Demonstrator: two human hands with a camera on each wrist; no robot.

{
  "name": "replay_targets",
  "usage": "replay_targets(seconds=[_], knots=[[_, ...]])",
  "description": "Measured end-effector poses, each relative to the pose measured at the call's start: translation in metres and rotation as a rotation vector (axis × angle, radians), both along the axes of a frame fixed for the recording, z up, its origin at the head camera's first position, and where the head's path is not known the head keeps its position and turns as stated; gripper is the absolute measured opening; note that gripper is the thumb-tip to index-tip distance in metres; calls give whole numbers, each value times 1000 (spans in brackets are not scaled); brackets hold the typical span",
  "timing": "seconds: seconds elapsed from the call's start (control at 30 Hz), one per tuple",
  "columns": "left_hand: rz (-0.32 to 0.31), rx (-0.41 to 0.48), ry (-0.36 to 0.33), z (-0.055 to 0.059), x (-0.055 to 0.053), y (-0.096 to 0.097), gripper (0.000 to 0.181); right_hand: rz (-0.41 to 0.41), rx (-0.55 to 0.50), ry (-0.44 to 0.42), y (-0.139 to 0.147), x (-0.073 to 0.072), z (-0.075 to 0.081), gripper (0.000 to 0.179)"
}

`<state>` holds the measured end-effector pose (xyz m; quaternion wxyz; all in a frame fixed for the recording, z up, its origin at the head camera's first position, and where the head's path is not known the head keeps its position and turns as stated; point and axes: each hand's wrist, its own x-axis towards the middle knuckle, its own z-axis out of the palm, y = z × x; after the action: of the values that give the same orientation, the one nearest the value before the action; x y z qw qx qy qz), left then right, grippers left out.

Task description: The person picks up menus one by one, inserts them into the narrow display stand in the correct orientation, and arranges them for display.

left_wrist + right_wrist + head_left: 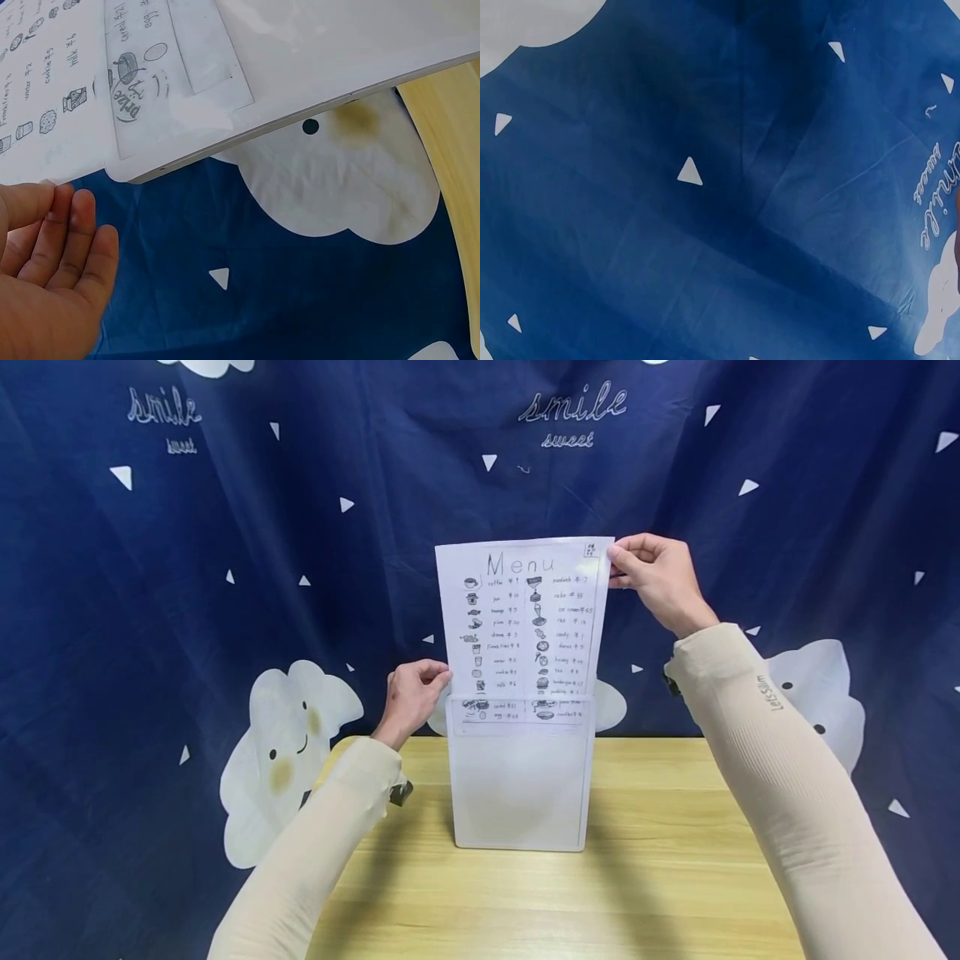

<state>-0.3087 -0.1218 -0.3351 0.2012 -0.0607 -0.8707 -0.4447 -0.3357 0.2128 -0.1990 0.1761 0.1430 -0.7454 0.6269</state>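
Note:
A paper menu [517, 618] with handwritten items and small drawings stands upright in the head view. Its lower end sits inside the top of a white-edged sign holder [520, 793], showing through the front panel. My right hand [660, 578] pinches the sheet's upper right corner between thumb and fingers. Lower down, my left hand [412, 693] pinches the left edge just above the holder's rim. The left wrist view shows that hand's fingertips [61, 191] at the paper's edge, beside the holder's corner [124, 174].
The holder stands on a light wooden table [645, 843]. Behind hangs a dark blue curtain [390, 468] with white triangles, clouds and lettering; it fills nearly all of the right wrist view.

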Motion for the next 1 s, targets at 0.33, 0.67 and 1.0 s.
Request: replay_targets(seconds=[0.33,0.67,1.0], knots=[[1,9,-12,-1,1,0,13,6,-5,-6,0,0,-2,10],[0,4,-3,0,2,2,14,-13,-1,19,-3,0,1,12],[-1,8,1,-2,2,2,14,-42,0,29,-5,0,4,15]])
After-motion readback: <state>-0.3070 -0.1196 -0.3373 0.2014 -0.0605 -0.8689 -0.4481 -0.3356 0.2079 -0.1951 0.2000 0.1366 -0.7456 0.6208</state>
